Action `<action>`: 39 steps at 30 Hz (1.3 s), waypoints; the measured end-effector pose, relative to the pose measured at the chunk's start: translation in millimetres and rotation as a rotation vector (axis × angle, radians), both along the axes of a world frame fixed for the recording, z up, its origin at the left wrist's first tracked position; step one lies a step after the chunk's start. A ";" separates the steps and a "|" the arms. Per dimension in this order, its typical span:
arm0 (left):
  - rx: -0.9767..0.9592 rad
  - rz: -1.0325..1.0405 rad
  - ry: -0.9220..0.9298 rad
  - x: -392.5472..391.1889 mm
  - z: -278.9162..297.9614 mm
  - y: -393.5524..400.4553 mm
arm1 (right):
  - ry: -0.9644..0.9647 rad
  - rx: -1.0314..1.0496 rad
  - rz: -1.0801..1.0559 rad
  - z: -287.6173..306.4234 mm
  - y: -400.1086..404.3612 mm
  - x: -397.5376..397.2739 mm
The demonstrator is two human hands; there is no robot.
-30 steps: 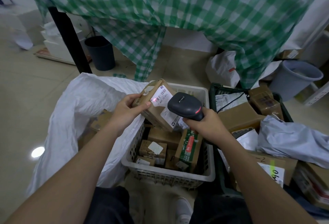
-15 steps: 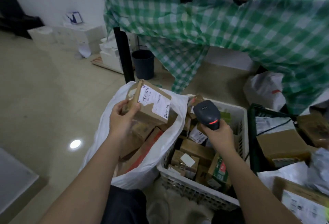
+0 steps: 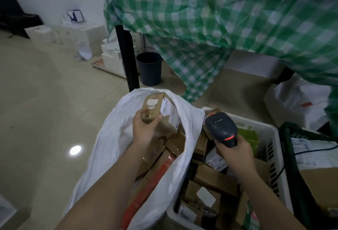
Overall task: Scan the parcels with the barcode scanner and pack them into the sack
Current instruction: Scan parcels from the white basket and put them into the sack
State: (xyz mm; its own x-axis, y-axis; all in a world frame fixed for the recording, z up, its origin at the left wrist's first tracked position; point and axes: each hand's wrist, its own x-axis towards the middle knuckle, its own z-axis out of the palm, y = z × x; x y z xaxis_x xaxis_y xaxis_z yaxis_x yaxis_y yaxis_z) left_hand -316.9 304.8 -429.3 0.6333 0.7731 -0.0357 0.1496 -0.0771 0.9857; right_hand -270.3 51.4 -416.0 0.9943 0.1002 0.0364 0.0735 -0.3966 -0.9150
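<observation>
Both bare forearms reach forward from the bottom edge. The left hand point(image 3: 144, 129) hangs over the open mouth of the sack point(image 3: 117, 134), thumb and curled fingers clamped on a parcel point(image 3: 155, 109). To the right of the sack, the right hand point(image 3: 236, 152) wraps the handle of the barcode scanner point(image 3: 221, 127), wrist straight, head upward

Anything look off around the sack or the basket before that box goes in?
Nothing serious. The white sack is open and already holds boxes; the left hand holds the cardboard box over its mouth. The right hand grips the scanner above the white basket, where parcels lie jumbled.
</observation>
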 end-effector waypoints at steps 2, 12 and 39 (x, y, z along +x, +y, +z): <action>0.084 -0.027 0.020 19.2 -19.6 6.7 | -0.036 0.033 -0.041 -0.7 6.1 13.8; -0.112 -0.265 0.123 23.4 -13.4 -4.6 | -0.091 -0.098 0.078 -4.3 -4.8 11.3; 0.999 -0.644 0.366 76.7 3.7 -159.1 | 0.155 0.087 -0.212 -17.6 -110.9 31.1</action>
State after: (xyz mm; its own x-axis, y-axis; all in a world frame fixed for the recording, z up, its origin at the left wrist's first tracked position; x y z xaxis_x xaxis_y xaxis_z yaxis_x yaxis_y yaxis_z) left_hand -240.2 145.6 -425.7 0.9840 0.1161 0.1349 0.0602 -0.9303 0.3619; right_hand -239.2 -59.5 -433.6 0.9871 -0.1077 -0.1182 -0.1462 -0.3075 -0.9403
